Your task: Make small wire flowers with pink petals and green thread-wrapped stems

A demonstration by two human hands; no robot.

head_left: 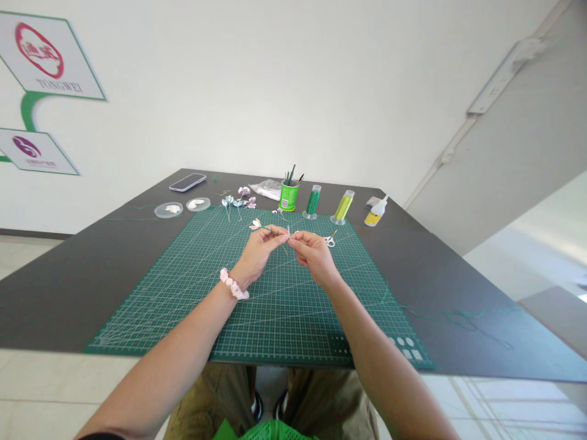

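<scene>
Above the cutting mat, my left hand (pixel 260 247) pinches the thin stem of a small artificial flower (pixel 255 225). Its pale cream petals stick out to the left of the fingers. My right hand (pixel 314 252) is closed too, its thumb and fingertips meeting the left fingertips at the stem's other end. Between the two sets of fingertips a slim whitish strand (pixel 288 231) stands up; its kind is too small to make out. Just beyond my right hand lie scissors with white handles (pixel 330 241), partly hidden by it.
A green cutting mat (pixel 183 293) covers the middle of the dark table (pixel 59 275). Along the back are a green can (pixel 288 197) of tools, green thread (pixel 313 200), yellow-green thread (pixel 343 206), a glue bottle (pixel 376 212), blue flowers (pixel 237 203), petal dishes (pixel 169 210) and a phone (pixel 188 182).
</scene>
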